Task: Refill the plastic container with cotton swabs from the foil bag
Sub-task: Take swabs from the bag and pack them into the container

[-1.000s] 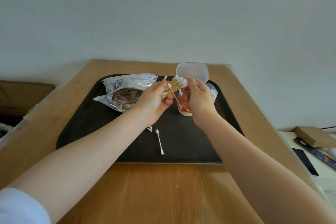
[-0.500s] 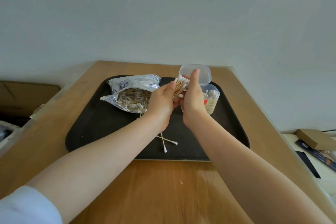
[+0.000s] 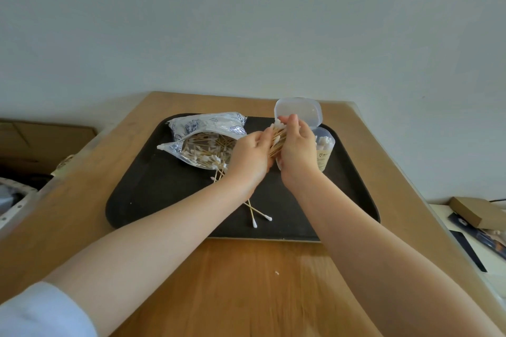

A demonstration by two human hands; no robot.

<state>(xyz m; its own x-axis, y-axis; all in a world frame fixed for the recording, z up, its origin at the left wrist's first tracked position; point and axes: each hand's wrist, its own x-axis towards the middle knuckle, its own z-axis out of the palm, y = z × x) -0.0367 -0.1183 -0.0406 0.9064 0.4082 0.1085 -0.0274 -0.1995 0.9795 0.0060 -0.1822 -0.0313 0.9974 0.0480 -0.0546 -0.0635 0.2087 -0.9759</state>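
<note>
1. The left hand (image 3: 250, 154) and right hand (image 3: 297, 149) both pinch one swab bundle (image 3: 278, 137), likely squaring it to fit.
2. The container (image 3: 324, 149), lid up, stands just behind the right hand.
3. The bag (image 3: 202, 142) gapes leftward on the tray (image 3: 153, 194).
4. Loose swabs (image 3: 256, 215) lie under the left forearm on the worktop's (image 3: 246, 282) tray.

Bare tray (image 3: 153, 200) lies left; foil bag (image 3: 202, 142) and loose swabs (image 3: 257, 213) crowd the middle.

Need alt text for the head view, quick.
Both hands, left hand and right hand, hold a bundle of cotton swabs beside the open plastic container on a black tray; the foil bag lies left.
</note>
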